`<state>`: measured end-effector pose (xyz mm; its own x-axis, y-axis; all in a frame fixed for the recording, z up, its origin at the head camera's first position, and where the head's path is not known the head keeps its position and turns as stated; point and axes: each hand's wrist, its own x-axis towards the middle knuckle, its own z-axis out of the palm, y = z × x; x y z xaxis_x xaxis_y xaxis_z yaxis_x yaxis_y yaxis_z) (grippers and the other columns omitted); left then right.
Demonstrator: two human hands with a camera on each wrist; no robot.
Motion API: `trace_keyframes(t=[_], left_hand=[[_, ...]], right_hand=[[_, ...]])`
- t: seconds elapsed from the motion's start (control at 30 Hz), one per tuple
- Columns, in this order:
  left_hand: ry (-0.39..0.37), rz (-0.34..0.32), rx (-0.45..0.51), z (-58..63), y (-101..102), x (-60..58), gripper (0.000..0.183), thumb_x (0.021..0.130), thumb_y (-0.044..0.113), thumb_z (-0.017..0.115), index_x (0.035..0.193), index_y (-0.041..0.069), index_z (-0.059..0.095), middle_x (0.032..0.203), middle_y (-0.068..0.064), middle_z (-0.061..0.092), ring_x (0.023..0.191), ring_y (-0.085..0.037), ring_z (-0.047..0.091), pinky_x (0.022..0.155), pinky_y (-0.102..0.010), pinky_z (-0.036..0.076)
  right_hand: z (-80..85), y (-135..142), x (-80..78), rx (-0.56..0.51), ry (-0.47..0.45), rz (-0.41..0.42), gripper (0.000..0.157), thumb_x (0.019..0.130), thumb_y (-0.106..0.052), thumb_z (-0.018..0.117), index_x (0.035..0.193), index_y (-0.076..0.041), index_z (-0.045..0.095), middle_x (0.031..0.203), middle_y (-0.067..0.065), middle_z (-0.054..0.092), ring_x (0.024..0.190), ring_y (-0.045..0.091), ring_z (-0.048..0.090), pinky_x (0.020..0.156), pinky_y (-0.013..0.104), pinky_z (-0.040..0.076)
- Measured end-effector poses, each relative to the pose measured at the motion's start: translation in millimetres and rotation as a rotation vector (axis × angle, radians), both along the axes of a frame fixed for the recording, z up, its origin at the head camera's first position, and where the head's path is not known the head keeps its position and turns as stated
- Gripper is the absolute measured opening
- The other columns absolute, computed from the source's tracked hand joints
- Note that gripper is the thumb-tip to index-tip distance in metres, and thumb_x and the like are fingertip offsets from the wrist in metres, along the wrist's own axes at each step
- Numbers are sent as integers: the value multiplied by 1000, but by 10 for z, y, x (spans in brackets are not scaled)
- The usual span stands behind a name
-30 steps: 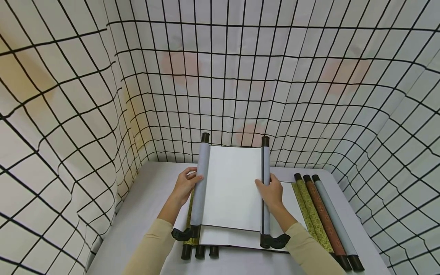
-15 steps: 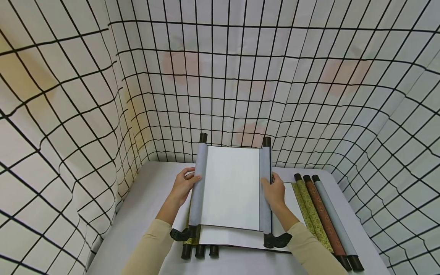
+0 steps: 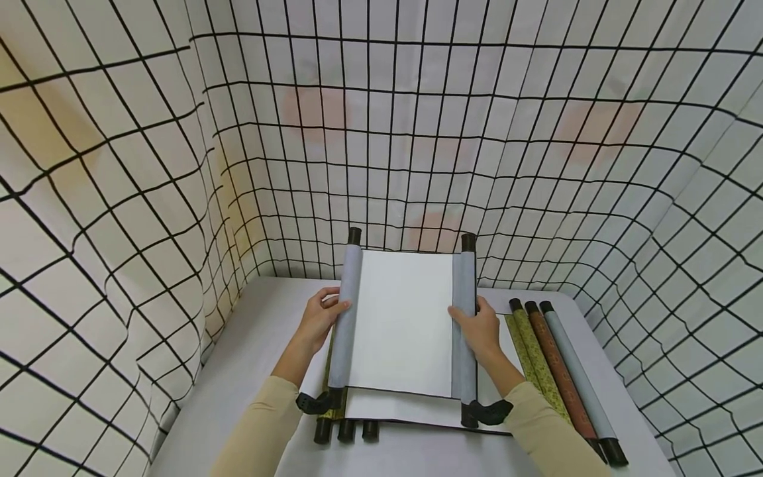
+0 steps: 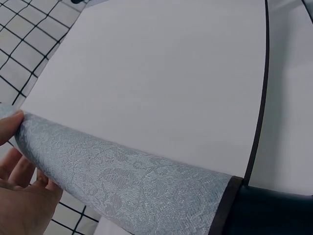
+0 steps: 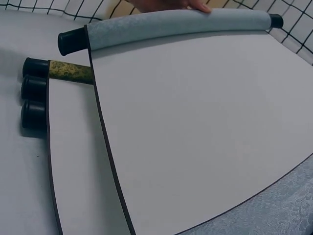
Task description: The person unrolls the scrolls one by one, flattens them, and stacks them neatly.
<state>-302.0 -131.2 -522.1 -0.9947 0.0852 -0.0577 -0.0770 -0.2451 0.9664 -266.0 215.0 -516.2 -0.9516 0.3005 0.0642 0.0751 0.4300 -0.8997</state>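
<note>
A hanging scroll is held up partly unrolled, its white paper (image 3: 402, 324) facing me between two blue-grey rolled ends with black knobs. My left hand (image 3: 316, 321) grips the left roll (image 3: 346, 324), thumb in front; the left wrist view shows its fingers (image 4: 22, 171) curled behind the patterned backing (image 4: 122, 171). My right hand (image 3: 481, 331) holds the right roll (image 3: 467, 371) with the thumb on its front; its other fingers are mostly hidden. Under the raised scroll lies another white sheet (image 3: 411, 408) with a dark edge, partly covered.
Several rolled scrolls lie side by side at the right: green-gold ones (image 3: 545, 364), a brown-red one (image 3: 563, 377) and a grey-blue one (image 3: 584, 377). Black knobs (image 3: 346, 432) stick out at the lower left. Black wire mesh (image 3: 381, 152) surrounds the white table (image 3: 256, 331).
My right hand has shifted slightly right with the right roll, widening the gap between rolls. A blue-grey band now shows on that roll's inner side. My left hand has barely moved.
</note>
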Motion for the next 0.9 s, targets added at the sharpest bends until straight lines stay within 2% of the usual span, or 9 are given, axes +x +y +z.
trace_keyframes(t=[0.17,0.27,0.43,0.57,0.7,0.9], left_hand=[[-8,26,16,6,-9,7,42,92,-6,72,131,-5,55,114,-16,69,94,-22,66,80,-31,54],[-6,12,17,5,-3,-2,43,93,-6,72,132,-6,55,112,-14,69,94,-21,66,79,-31,54],[1,1,8,9,-6,-10,42,96,-3,70,135,-5,54,115,-15,67,94,-22,65,78,-33,54],[11,-63,-1,-4,17,-3,43,105,4,60,145,-5,46,127,-20,61,101,-25,63,82,-36,53],[12,-146,-3,-23,49,16,48,111,11,48,155,-3,34,140,-23,51,115,-30,57,92,-40,49],[14,-215,-33,-63,96,31,53,114,16,39,161,-1,21,156,-23,34,137,-38,40,111,-53,35]], right_hand=[[-27,53,-18,-51,-16,-31,69,98,-26,71,154,0,40,133,28,56,116,43,57,95,57,47],[-19,82,-22,-70,-21,-41,66,100,-24,67,154,1,40,133,29,57,117,43,58,96,57,47],[25,110,-31,-84,-27,-13,64,101,-25,64,153,3,41,136,30,56,119,44,57,99,58,45],[41,159,-27,-88,-31,-16,64,101,-28,64,154,2,41,139,29,55,121,44,55,100,58,44],[46,203,-11,-111,-28,-12,65,102,-28,63,154,2,40,143,29,52,125,44,53,103,58,43],[64,246,11,-163,-5,28,64,104,-25,62,154,5,37,145,30,50,126,42,51,103,55,42]])
